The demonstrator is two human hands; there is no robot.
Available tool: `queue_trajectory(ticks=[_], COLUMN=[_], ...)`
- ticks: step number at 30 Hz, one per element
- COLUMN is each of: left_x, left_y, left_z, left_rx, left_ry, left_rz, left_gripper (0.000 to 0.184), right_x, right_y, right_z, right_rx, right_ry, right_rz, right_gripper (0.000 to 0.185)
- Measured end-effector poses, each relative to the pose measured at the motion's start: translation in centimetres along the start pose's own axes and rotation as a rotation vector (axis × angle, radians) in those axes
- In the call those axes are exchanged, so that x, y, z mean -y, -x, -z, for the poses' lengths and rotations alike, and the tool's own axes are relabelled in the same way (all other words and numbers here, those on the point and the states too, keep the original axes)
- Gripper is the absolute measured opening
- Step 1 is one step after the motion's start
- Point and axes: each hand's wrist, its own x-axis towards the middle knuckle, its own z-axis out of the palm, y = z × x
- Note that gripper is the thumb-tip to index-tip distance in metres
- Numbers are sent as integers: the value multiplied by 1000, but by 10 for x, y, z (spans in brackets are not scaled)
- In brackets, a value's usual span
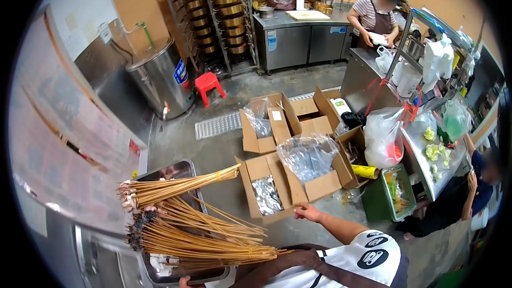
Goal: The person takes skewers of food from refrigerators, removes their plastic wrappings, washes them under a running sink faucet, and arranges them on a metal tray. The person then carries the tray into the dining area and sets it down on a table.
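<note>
A metal tray at the lower left bears bundles of long wooden skewers. The upper skewer bundle has pale pieces at its left end; a lower skewer bundle ends in dark pieces. At the bottom edge, my left hand is at the near rim of the tray with its fingers curled there, mostly cut off by the frame. My right hand reaches out in the air with nothing in it, fingers apart, over the near side of the cardboard boxes.
Open boxes with plastic bags stand on the floor ahead. A green bin and a steel counter are on the right, with one person beside it and another behind. A red stool stands near a steel drum.
</note>
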Motion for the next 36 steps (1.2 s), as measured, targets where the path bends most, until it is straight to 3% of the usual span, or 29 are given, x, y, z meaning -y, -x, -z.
queue_trajectory(ticks=[1, 2, 4, 6, 8, 9, 10, 12, 13, 18, 22, 24, 28, 30, 31, 34, 36], left_x=[1, -8, -44, -64, -80, -73, -83, -112, -122, -112, -87, -84, -74, -62, -57, -16, -4], left_y=[-35, -67, -125, -199, -259, -318, -325, -328, -348, -461, -536, -552, -621, -643, -652, -709, -737], left_z=[-4, -16, -44, -77, -101, -76, -110, -209, -251, -348, -447, -501, -604, -657, -682, -762, -819], left_rx=[113, 136, 129, 210, 63, 481, 505, 246, 175, 298, 424, 595, 691, 670, 629, 859, 892], left_ry=[-567, -575, -485, -372, -322, -670, -678, -316, -284, -344, -340, -331, -316, -359, -397, -213, -344], left_rz=[-398, -396, -154, -86, 139, -285, -278, 96, 202, 165, 304, 267, 362, 365, 344, 484, 529], left_gripper=[22, 22, 21, 22, 27, 31, 31, 34, 35, 32, 33, 35, 37, 36, 36, 42, 43], right_x=[13, 21, 22, 16, -9, -12, -10, 7, 25, 57, 97, 125, 243, 303, 337, 348, 340], right_y=[-23, -45, -73, -85, -97, -96, -91, -85, -90, -160, -267, -333, -416, -442, -448, -496, -520], right_z=[-12, -20, -37, -56, -76, -93, -109, -141, -153, -186, -173, -137, -103, -74, -67, -46, -42], right_rx=[-36, -54, -182, -301, -303, -295, -274, -297, -298, -381, -394, -225, -641, -655, -696, -806, -931], right_ry=[-29, -45, -140, -229, -193, -211, -238, -248, -237, -348, -225, 52, -428, -320, -298, -480, -529], right_rz=[30, 29, 49, -55, -218, -287, -356, -401, -436, -526, -535, -517, -210, -95, -147, -167, -159], right_gripper=[57, 57, 55, 54, 55, 56, 58, 58, 58, 58, 51, 54, 54, 53, 53, 52, 49])
